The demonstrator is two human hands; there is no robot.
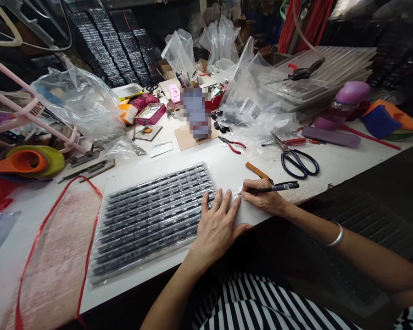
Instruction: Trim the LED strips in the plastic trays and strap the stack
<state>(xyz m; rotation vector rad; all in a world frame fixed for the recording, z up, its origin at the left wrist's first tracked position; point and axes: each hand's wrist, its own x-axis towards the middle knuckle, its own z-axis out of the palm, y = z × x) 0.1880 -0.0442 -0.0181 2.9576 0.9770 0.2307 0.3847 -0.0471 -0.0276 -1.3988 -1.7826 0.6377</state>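
Observation:
My right hand (261, 195) is closed round a dark pen (285, 186), its tip down on the white surface beside my left hand's fingertips. Small handwritten marks (235, 190) show there. My left hand (217, 224) lies flat with fingers spread, at the right edge of a clear plastic tray (98, 275). Rows of dark strips (151, 215) fill that tray. Just beyond the pen lies a brown-yellow strip (256, 170), partly hidden by my right hand. Whether the marks are on paper or on the table itself, I cannot tell.
Dark-handled scissors (299, 165) and red-handled pliers (232, 145) lie behind my hands. A red ribbon (37, 238) loops at the left. Plastic bags (79, 101), stacked clear trays (326, 68) and a pink rack (30, 105) crowd the back and sides. The table's front edge runs near my wrists.

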